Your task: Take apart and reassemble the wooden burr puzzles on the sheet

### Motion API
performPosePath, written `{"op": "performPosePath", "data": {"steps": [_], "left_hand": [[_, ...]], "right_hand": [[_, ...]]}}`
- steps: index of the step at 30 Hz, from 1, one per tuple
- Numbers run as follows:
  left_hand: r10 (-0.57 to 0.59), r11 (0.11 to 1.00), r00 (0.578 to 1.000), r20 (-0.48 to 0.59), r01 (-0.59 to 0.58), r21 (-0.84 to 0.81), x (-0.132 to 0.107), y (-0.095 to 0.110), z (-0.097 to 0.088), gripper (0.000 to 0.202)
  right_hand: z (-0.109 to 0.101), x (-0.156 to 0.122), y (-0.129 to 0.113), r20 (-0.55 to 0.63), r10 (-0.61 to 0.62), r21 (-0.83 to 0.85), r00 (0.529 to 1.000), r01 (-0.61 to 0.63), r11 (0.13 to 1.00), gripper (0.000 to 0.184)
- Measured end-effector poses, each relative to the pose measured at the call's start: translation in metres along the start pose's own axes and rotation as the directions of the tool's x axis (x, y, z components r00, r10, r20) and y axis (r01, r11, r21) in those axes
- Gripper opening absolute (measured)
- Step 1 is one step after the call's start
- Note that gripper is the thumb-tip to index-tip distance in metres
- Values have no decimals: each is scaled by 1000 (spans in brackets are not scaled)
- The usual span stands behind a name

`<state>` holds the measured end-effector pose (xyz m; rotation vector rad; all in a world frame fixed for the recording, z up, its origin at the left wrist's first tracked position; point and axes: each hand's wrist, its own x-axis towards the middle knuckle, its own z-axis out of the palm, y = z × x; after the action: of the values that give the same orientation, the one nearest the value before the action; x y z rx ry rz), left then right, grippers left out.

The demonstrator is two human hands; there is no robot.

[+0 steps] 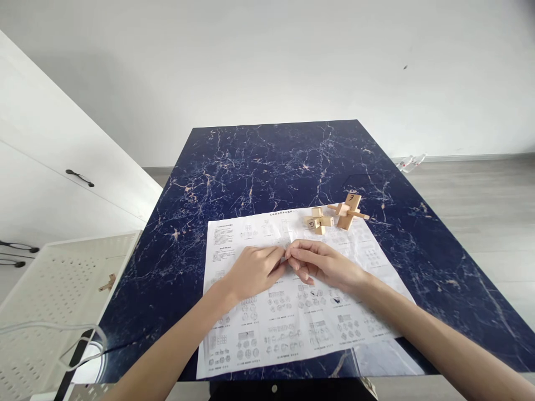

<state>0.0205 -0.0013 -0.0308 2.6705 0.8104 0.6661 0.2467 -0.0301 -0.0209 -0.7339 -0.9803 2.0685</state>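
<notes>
My left hand and my right hand meet at the fingertips above a printed sheet of paper. The left fingers are bent down and pressed together. On the right, thumb and forefinger pinch against the left fingertips, while the other fingers curl loosely below. Whatever lies between the fingertips, if anything, is hidden. Just beyond the right hand, on the sheet's far edge, sits a small wooden interlocking puzzle with a letter on one block. Beside it leans a larger wooden puzzle made of crossed pieces, also marked.
The sheet lies on a dark blue marbled table. A clear plastic piece lies at the front edge. On the left are a perforated white cart with a small wooden piece, a white cable, and a white cabinet.
</notes>
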Motion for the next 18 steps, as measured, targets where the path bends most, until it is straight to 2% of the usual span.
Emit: {"op": "performPosePath", "data": {"steps": [18], "left_hand": [[-3,1000,1000,13,2,17,0,0,-1,31]], "right_hand": [[0,1,0,-2,2,0,1000,-2,1000,29]]}}
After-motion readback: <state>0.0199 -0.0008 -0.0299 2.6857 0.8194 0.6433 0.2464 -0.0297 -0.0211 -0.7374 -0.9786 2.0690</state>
